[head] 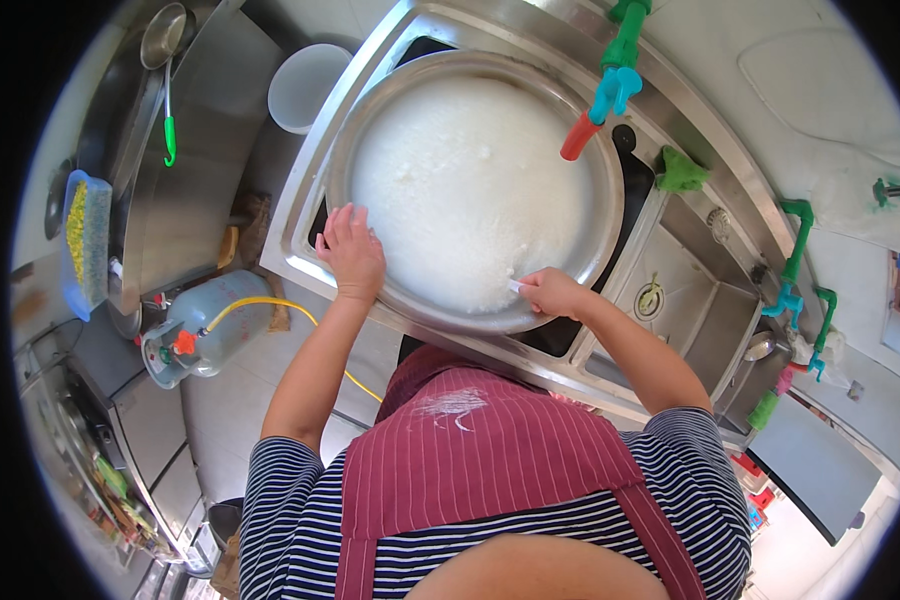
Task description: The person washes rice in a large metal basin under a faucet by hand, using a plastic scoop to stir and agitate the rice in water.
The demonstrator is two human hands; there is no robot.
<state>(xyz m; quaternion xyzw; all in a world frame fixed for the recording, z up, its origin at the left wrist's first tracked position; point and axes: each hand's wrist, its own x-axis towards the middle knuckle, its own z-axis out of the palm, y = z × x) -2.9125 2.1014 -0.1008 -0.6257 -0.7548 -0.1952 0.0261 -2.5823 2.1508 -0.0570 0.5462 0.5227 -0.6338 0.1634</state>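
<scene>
A wide round metal basin [356, 82] rests over the sink in front of me. White, cloudy contents [465, 172] fill it, with grainy clumps showing at the surface; I cannot tell exactly what they are. My left hand [352, 251] lies over the basin's near-left rim, its fingers spread a little. In my right hand [551, 291] is a white handle [516, 286], gripped inside the near-right rim. Whatever the handle belongs to is hidden in the white contents.
A green pipe with a blue tap and red spout [581, 136] overhangs the basin's far-right side. To the right is a second sink bowl [630, 259] with a drain. A gas cylinder [217, 319] with a yellow hose lies at left, near a white bucket [307, 86].
</scene>
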